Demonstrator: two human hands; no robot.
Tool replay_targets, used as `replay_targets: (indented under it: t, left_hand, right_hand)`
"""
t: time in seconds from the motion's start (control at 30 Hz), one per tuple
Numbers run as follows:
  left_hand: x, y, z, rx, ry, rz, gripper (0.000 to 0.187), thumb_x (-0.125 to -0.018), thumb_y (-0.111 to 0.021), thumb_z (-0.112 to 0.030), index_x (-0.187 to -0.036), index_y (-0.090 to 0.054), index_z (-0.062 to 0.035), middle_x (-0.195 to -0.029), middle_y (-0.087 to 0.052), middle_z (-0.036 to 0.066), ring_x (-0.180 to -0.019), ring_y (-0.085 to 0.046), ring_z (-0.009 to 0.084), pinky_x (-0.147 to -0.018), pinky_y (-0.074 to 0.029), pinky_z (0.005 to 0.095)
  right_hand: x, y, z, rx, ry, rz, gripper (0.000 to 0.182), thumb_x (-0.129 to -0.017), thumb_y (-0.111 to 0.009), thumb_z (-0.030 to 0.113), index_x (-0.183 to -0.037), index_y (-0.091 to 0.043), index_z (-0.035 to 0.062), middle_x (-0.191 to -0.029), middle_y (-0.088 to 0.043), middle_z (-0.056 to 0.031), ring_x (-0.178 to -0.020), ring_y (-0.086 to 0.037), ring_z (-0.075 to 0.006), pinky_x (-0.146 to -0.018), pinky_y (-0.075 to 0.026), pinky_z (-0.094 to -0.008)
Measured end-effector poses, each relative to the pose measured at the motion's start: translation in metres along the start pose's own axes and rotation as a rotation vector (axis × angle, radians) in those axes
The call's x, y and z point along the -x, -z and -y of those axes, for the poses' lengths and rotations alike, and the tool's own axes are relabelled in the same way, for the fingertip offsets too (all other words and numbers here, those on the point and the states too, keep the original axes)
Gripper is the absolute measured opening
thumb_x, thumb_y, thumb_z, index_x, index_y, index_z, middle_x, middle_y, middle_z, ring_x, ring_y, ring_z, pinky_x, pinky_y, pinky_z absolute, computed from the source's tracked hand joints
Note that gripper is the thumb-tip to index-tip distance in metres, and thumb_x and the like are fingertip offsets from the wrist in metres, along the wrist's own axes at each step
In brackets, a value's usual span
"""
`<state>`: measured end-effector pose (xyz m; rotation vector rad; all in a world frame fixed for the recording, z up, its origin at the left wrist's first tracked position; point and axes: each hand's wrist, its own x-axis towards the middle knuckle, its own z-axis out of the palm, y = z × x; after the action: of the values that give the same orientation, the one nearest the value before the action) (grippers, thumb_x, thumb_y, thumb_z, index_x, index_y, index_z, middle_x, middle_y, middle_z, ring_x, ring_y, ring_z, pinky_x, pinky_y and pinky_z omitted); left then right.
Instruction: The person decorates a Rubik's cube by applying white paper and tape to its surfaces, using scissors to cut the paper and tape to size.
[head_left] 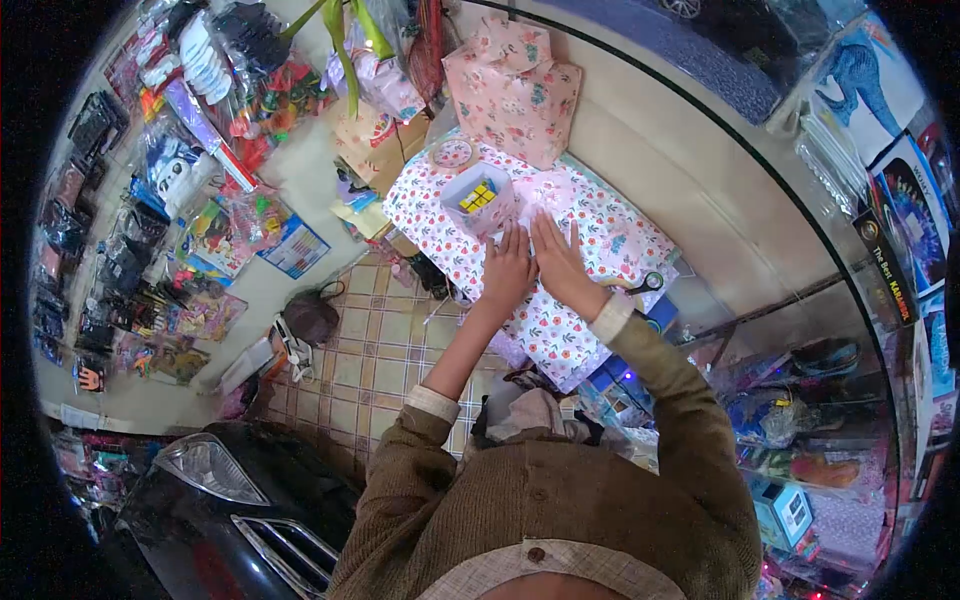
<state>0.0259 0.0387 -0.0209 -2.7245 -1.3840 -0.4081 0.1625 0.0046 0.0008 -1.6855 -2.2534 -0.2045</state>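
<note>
My left hand lies flat with its fingers stretched out, on white floral paper covering the table. Beside it, my right hand is also flat, its thumb side close to the left hand and its fingertips on a pale pink piece of paper. Just beyond the left fingertips stands an open-topped pale paper box. Inside the box shows a yellow puzzle cube. Whether anything thin lies under my palms is hidden.
A roll of patterned tape sits behind the box. Black-handled scissors lie right of my right wrist. A pink floral gift bag stands at the back. Packaged goods hang at left, and a black ride-on car is at lower left.
</note>
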Motion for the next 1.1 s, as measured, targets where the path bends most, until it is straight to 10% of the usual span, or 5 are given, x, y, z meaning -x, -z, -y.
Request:
replay_targets:
  t: [0.43,1.1]
  left_hand:
    - [-0.001,-0.002,0.002,0.058,-0.023,-0.1,0.06,-0.091,-0.046,-0.032,-0.137,-0.04,0.0045,-0.143,-0.042,0.021,-0.134,-0.04,0.0283,-0.109,-0.02,0.0561]
    - [0.01,-0.009,-0.003,0.121,0.022,-0.148,0.06,-0.091,-0.05,-0.031,-0.139,-0.038,0.0036,-0.145,-0.039,0.018,-0.137,-0.035,0.028,-0.11,-0.016,0.0568]
  right_hand:
    - [0.004,-0.004,-0.008,-0.102,0.074,0.004,0.061,-0.078,-0.051,-0.002,-0.138,-0.039,-0.0038,-0.136,-0.048,-0.0222,-0.127,-0.046,-0.0318,-0.109,-0.023,-0.0562]
    - [-0.031,-0.021,-0.011,0.031,0.045,0.137,0.066,-0.085,-0.046,0.005,-0.143,-0.018,-0.0114,-0.145,-0.036,-0.0267,-0.135,-0.038,-0.0334,-0.115,-0.018,-0.0508]
